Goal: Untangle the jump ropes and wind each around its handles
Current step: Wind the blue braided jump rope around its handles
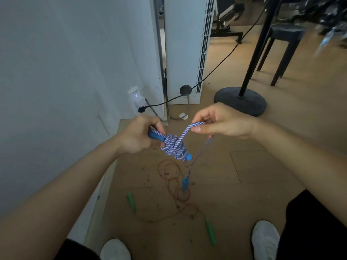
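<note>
Two jump ropes are in view. One, a thick braided cord [173, 146] of blue and white twist, is mostly wound in a fat, lumpy bundle around a smooth blue plastic handle [155, 136], whose rounded knob pokes out below the coils. The left hand [138, 135] grips the handle's upper end, fingers curled tight round it. The right hand [223, 121] pinches a raised loop of the same cord between thumb and fingers [201, 116]. From there the loose length drops to the second blue handle [185, 183], which dangles above the floor. The other rope, a thin red cord [172, 182], lies in loose rings on the speckled wooden floor [262, 175], its tapered green handles [131, 201] well apart, near the person's white shoes [265, 239].
</note>
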Tool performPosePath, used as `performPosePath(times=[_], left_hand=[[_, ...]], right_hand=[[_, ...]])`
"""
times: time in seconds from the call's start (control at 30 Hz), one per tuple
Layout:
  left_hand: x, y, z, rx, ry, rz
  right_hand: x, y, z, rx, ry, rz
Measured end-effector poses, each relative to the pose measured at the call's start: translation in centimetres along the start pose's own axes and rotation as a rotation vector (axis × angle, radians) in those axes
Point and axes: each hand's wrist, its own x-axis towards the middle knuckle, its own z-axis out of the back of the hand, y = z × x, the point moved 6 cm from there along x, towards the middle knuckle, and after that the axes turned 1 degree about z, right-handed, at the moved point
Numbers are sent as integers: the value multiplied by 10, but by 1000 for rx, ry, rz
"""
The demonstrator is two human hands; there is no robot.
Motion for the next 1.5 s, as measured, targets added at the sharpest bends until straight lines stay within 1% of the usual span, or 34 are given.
performPosePath(times=[0.1,0.2,0.27,0.33,0.47,0.57,0.73,0.83,0.93,1.03,1.1,1.17,1.23,1.3,1.37,1.4,1.5], left_hand=[[-2,-15,-9,-79,141,-14],[-8,-23,-14,-215,287,-15],[-11,-21,-11,-320,342,-13],[-13,-17,-7,-466,351,-6],[-13,-9,-2,-828,300,43],[-11,-4,3,-992,199,85],[-4,4,17,-1242,-104,133],[-1,11,23,-1361,-261,162],[0,18,23,-1427,-419,238],[-1,23,25,-1460,-542,283],[-2,26,28,-1436,-609,289],[-4,32,31,-1336,-697,322],[-8,40,35,-1099,-787,345],[-9,45,41,-775,-805,297],[-7,44,44,-452,-750,224],[-6,42,43,-335,-696,191],[0,38,31,-171,-456,123]], right_hand=[[3,0,9,-11,-87,46],[6,-3,20,-22,-168,71],[8,-5,27,-35,-219,79],[10,-10,35,-24,-266,62],[12,-27,51,21,-315,-13],[13,-39,56,25,-326,-75],[15,-51,52,-32,-286,-159],[15,-54,42,-79,-223,-185],[15,-53,31,-70,-163,-207],[15,-49,15,1,-21,-217],[13,-44,-1,52,101,-203],[10,-38,-20,46,217,-158],[6,-30,-34,61,302,-114],[2,-19,-36,86,328,-82],[-4,-5,-30,88,318,-54],[-6,0,-26,77,306,-41],[-9,4,-10,33,204,-34]])
